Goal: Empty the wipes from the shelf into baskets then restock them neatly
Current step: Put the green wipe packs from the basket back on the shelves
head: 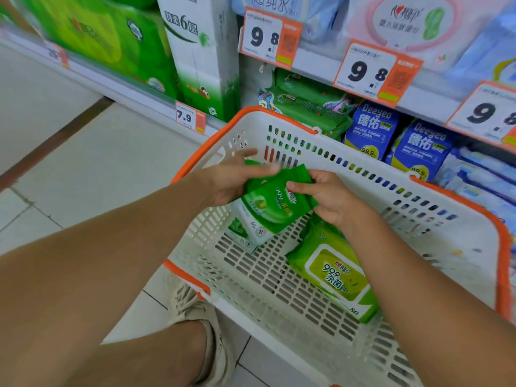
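At frame centre, over the white basket [460, 247], both hands hold a small green wipes pack [275, 203]: left hand [234, 181] cupping its upper-left end, right hand [325, 196] pinching its right edge. Its long axis runs upper right to lower left, equally near both hands.

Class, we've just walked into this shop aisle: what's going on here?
A person is crouched over a white plastic basket with an orange rim on the tiled floor beside the shelves. Both the left hand and right hand hold small green wipe packets above the basket. A larger green wipes pack with a yellow-green lid lies inside it. Blue wipe packs and other green packs sit on the shelf behind.
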A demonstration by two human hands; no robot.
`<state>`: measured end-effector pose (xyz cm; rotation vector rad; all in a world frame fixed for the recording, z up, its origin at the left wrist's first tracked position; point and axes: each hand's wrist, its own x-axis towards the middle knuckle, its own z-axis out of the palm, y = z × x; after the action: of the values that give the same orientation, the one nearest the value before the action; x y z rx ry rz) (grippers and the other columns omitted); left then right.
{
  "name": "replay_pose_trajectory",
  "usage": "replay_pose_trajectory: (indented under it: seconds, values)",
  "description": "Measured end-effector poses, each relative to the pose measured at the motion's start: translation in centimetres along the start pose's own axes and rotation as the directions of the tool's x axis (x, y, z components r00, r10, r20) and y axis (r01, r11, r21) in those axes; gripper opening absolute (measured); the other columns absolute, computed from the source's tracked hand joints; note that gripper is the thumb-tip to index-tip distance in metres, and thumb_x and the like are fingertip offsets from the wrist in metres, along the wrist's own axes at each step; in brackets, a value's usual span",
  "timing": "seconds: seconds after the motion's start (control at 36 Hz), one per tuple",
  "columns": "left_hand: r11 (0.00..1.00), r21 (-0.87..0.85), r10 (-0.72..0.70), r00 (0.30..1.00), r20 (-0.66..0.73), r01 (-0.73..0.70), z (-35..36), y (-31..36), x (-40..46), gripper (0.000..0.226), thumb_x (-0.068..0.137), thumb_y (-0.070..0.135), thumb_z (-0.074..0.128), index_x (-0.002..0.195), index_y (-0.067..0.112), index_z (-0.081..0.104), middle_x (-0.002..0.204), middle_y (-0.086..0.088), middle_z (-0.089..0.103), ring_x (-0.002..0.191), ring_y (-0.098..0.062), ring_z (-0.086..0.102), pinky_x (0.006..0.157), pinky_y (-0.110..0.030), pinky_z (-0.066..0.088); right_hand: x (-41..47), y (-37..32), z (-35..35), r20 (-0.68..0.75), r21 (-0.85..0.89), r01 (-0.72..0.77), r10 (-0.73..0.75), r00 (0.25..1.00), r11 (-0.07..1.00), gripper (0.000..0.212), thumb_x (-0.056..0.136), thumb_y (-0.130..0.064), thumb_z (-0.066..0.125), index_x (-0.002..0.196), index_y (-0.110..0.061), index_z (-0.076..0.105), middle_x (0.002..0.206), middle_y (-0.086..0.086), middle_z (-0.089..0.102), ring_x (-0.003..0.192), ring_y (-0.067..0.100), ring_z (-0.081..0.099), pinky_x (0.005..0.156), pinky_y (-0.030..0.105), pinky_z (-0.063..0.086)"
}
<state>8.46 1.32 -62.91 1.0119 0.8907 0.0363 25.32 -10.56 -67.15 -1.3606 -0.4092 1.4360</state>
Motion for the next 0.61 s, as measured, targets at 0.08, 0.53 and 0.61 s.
replay_pose_trajectory:
  seconds: [0.08, 0.53, 0.61]
  values:
    - [0.985, 0.155, -0.079, 0.997, 0.009, 0.077, 0.4, -1.1, -0.5, 0.094, 0.069, -0.007, 0.080, 0.143, 0.024, 0.030, 0.117, -0.007, 0.064, 0.093, -0.023, 0.071, 0.073, -0.041, 0.061, -0.1, 0.3, -0.1, -0.062, -0.052, -0.050, 0.046, 0.997, 0.997, 0.044, 0.064, -0.003, 0.078, 0.107, 0.000, 0.070, 0.098, 0.015, 0.076, 0.089, 0.027, 0.073, 0.070, 0.033, 0.061]
    - [0.948, 0.238, 0.224, 0.974, -0.036, -0.209, -1.3, 4.9, -2.3, 0.061, 0.067, -0.009, 0.081, 0.123, 0.005, 0.062, 0.112, -0.009, 0.073, 0.102, -0.024, 0.071, 0.091, -0.046, 0.056, 5.6, 11.2, 5.8, -0.093, -0.977, -0.114, 0.119, 0.988, 0.182, 0.131, 0.067, -0.065, 0.079, 0.158, -0.026, -0.006, 0.166, 0.011, -0.009, 0.151, 0.040, -0.006, 0.121, 0.058, 0.012]
    - [0.961, 0.185, 0.215, 0.976, -0.034, -0.205, -1.7, 4.3, -2.3, 0.051, 0.075, -0.006, 0.078, 0.123, 0.006, 0.063, 0.112, -0.009, 0.073, 0.101, -0.024, 0.072, 0.089, -0.043, 0.058, 5.3, 12.2, 6.4, -0.086, -0.995, -0.087, 0.028, 0.996, 0.057, 0.133, 0.064, -0.064, 0.082, 0.158, -0.024, -0.003, 0.163, 0.018, 0.005, 0.149, 0.043, 0.006, 0.116, 0.060, 0.024]
